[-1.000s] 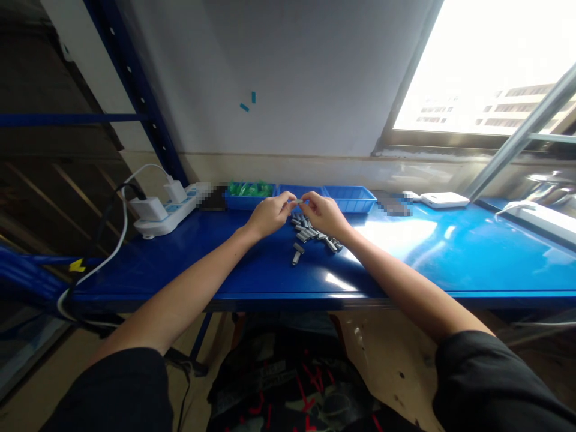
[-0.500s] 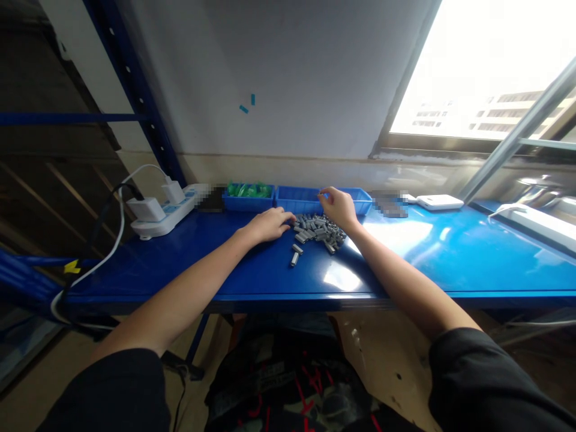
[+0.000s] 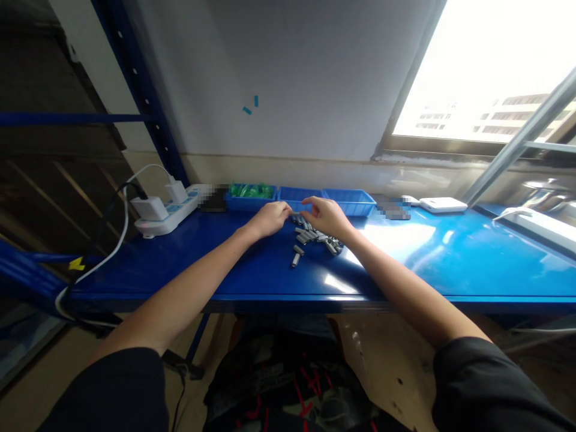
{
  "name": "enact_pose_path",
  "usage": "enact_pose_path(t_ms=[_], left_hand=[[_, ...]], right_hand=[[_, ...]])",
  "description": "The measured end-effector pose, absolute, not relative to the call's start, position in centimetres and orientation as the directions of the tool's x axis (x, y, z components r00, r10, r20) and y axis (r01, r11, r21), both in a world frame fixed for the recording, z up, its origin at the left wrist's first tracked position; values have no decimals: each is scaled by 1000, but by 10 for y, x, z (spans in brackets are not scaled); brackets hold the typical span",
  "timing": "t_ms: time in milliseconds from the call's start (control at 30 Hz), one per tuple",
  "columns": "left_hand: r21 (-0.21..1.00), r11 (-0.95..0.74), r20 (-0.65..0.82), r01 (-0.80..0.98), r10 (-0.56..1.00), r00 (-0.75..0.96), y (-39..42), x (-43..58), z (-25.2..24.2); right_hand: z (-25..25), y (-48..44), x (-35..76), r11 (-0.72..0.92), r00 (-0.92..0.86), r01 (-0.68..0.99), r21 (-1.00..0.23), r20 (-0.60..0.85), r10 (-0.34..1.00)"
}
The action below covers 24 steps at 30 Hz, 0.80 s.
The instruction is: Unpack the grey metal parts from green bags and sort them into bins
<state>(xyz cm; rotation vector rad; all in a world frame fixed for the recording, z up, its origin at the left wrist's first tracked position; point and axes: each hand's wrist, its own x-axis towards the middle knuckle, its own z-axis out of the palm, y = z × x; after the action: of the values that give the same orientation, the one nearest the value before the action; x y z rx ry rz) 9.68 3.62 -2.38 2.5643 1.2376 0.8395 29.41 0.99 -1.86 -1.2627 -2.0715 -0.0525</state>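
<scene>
A pile of short grey metal cylinders (image 3: pixel 309 234) lies on the blue table, partly hidden under my right hand. My left hand (image 3: pixel 270 219) is at the pile's far left edge, fingers pinched together on one metal cylinder (image 3: pixel 295 214). Facing it from the right, my right hand (image 3: pixel 329 217) hovers over the pile with thumb and index finger apart, nothing visible between them. Two loose cylinders (image 3: pixel 296 255) lie nearer the front edge. Just behind the hands stands a blue divided bin (image 3: pixel 353 203).
Left of the divided bin, another blue bin (image 3: pixel 252 203) holds green plastic pieces. A white power strip (image 3: pixel 164 222) with plugs and cables sits on the left. Toward the right are a white flat box (image 3: pixel 443 205) and a long white device (image 3: pixel 540 225).
My right hand has moved left from the divided bin to beside my left hand. The left hand's fingers have closed and risen slightly. The view has shifted a little.
</scene>
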Motion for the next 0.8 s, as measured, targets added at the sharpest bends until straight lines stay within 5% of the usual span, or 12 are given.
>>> enact_pose_path(t_ms=[300, 800], left_hand=[[514, -628, 433, 585, 778, 455, 32, 98, -21], [388, -746, 545, 541, 659, 519, 27, 98, -22]], right_hand=[[-21, 2, 283, 587, -363, 760, -278, 567, 739], [-19, 3, 281, 520, -286, 801, -298, 573, 768]])
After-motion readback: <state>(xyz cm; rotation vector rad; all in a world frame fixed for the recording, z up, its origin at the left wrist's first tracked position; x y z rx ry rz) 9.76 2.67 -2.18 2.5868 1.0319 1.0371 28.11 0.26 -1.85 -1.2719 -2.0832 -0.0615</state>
